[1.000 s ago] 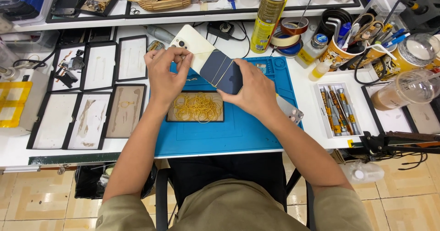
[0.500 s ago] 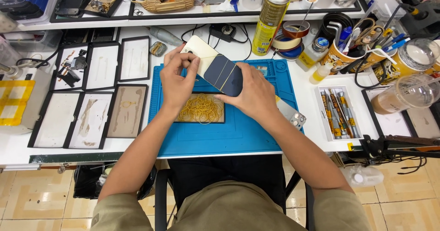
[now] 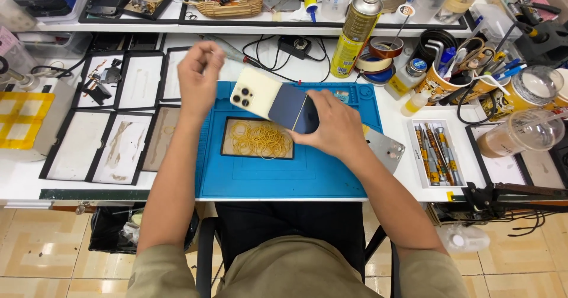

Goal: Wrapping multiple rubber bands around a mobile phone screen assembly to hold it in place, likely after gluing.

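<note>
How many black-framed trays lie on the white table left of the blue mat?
7, perhaps more hidden. Back row: one with dark parts, one bare, one behind the left hand. Front row: two, one brownish. Another holds rubber bands on the blue mat.

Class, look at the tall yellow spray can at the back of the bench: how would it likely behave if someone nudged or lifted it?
The spray can stands upright, tall and narrow, so a sideways nudge would probably tip it. Being cylindrical, it would likely roll once down, perhaps into the tape rolls beside it. Its body looks like smooth metal, so probably stiff and somewhat slippery.
</note>
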